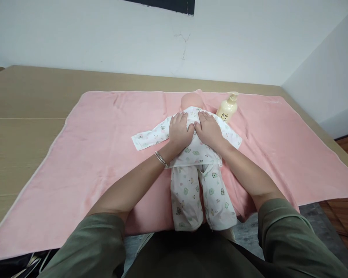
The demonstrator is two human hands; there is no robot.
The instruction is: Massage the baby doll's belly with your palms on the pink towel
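In the head view, a clothed baby doll (196, 151) is seemingly massaged by left hand (180, 132) and right hand (209, 130), fingers flat, slightly parted, gentle pressure being called for next.

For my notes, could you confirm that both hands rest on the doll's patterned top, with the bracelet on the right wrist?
No: the head view shows the bracelet on the left wrist. The left hand and right hand rest on the patterned top of the doll.
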